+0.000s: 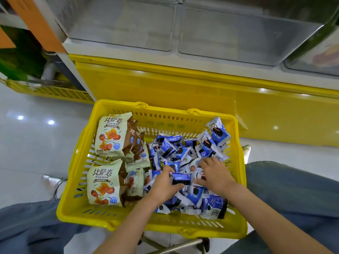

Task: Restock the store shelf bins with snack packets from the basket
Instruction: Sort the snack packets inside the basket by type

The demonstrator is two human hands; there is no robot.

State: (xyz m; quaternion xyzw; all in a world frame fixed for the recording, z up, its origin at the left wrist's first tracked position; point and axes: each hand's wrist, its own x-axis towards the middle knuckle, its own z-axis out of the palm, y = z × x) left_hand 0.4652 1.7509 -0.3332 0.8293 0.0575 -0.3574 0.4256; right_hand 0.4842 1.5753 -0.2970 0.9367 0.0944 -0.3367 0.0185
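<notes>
1. along the right half of the yellow basket [77, 215], both hands are working in the heap of small blue packets [176, 149].
2. the left hand [163, 186] is curling thumb and fingers round one blue packet [180, 178]. the right hand [214, 173] is lying on the heap, fingers apart; i cannot tell whether it is pinching any.
3. gathering several packets flat and aligned is probably helping them reach the clear shelf bins [121, 24], beyond the far rim, without spilling.
4. bisa juan bags [110, 136] are sitting along the left side.

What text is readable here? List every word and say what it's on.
"比萨卷": big print on the two front cream-and-brown packets, left in the basket.
"BISA JUAN": directly under it on both.
Smaller print there: too small to read.
On the blue packets: print blurred, unreadable.
</notes>
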